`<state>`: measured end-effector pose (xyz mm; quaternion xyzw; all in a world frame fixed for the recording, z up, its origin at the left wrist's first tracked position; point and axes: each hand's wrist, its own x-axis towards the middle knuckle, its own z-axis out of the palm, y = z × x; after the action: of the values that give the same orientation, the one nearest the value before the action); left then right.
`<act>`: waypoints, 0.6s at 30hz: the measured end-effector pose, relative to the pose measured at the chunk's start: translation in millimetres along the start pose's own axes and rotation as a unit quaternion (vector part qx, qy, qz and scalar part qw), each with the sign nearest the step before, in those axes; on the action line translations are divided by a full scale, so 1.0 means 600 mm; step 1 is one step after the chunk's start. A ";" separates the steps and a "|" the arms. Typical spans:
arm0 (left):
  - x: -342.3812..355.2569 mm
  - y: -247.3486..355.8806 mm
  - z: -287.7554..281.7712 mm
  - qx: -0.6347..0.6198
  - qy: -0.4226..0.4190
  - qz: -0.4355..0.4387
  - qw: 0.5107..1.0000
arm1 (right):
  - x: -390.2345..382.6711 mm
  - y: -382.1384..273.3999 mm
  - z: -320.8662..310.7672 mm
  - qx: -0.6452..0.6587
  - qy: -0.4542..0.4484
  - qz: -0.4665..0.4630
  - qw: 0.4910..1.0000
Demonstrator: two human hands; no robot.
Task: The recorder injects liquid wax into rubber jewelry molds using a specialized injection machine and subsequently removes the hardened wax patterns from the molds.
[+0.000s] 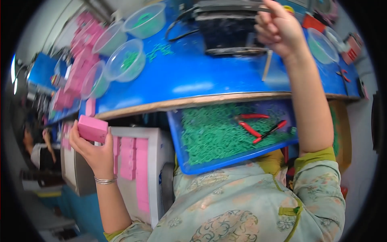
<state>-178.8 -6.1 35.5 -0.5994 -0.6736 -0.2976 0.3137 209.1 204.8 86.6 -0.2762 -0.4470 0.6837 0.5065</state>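
A: What does the left hand (90, 147) have?

B: A small pink block (92, 128), pinched between thumb and fingers, raised beside a white bin (155, 161) that has more pink blocks (135, 161) stacked in it, just right of that hand.

A: And the right hand (278, 30)?

B: It reaches up over the blue table (193, 80), fingers curled shut around the handle of a black machine (227, 28). I can't tell how firm the grip is.

A: What lies between the hands?

B: A blue tray (177, 137) full of small green pieces (209, 131), tucked under the table edge, below the right forearm. Red-handled pliers (258, 127) lie on the green pieces.

A: Anything above the left hand?

B: Clear plastic bowls (127, 60) holding green pieces, and beyond them a heap of pink blocks (80, 60). Another clear bowl (322, 46) sits right of the right hand.
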 end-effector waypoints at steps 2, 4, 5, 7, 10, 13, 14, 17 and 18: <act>-0.073 -0.087 -0.030 0.034 -0.070 -0.086 0.993 | 0.003 0.006 0.012 -0.004 -0.010 0.000 1.000; -0.161 -0.136 -0.059 0.042 -0.179 -0.166 0.969 | -0.001 0.009 0.019 -0.003 -0.006 -0.005 1.000; -0.200 -0.149 -0.072 0.044 -0.241 -0.205 0.947 | 0.000 0.009 0.011 0.001 -0.013 0.003 1.000; -0.280 -0.171 -0.096 0.072 -0.320 -0.288 0.900 | 0.011 0.012 -0.007 0.000 -0.074 -0.022 0.997; -0.351 -0.190 -0.107 0.065 -0.381 -0.350 0.853 | 0.009 0.013 -0.002 -0.002 -0.068 -0.027 0.997; -0.385 -0.207 -0.089 0.033 -0.389 -0.356 0.849 | -0.010 0.011 0.022 -0.013 -0.010 -0.043 0.999; -0.390 -0.207 -0.081 0.033 -0.388 -0.359 0.848 | -0.009 0.012 0.022 -0.015 -0.011 -0.042 0.999; -0.398 -0.204 -0.065 0.005 -0.375 -0.375 0.848 | 0.002 0.012 0.004 -0.014 -0.035 -0.036 0.999; -0.401 -0.206 -0.067 -0.014 -0.370 -0.375 0.850 | 0.007 0.013 -0.002 -0.010 -0.055 -0.032 0.998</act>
<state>-278.8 -199.4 -129.8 -0.3713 -0.9093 -0.1575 -0.1026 205.0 208.2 79.4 -0.2289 -0.4899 0.6767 0.4997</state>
